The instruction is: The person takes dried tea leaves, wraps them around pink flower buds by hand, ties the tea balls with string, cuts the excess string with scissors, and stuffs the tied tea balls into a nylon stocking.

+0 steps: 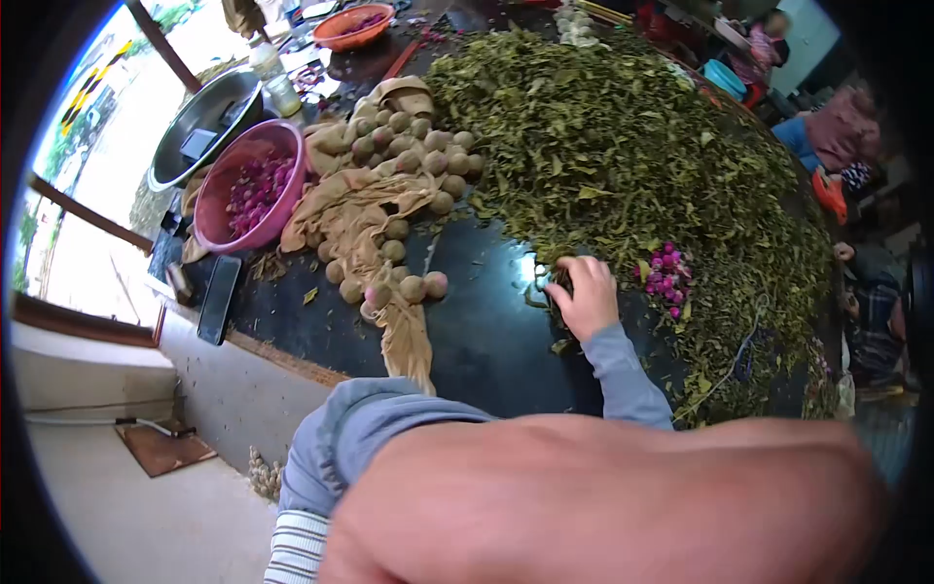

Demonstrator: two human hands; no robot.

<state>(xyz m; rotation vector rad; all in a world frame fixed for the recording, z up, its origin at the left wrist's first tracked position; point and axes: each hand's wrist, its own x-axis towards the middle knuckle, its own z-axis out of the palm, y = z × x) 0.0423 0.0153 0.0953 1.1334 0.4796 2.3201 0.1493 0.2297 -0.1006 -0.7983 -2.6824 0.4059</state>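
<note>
My right hand [590, 300], in a grey sleeve, rests at the near edge of a large heap of dried green leaves [623, 146]. Its thumb and fingers are curved and apart, with small leaf bits beside them. Right of it lies a small cluster of pink-purple buds [667, 277]. My left hand [603, 496] fills the bottom of the view, close to the camera and blurred; its fingers cannot be made out, nor whether it holds anything. Its grey sleeve and striped cuff show at the lower left.
Round balls [412, 288] lie on and around brown cloth [350, 209] on the dark table [477, 341]. Left are a pink basin [207, 209] of purple buds, a metal bowl [167, 161] and a phone [220, 300]. An orange basket [352, 42] stands behind. People [844, 131] sit at right.
</note>
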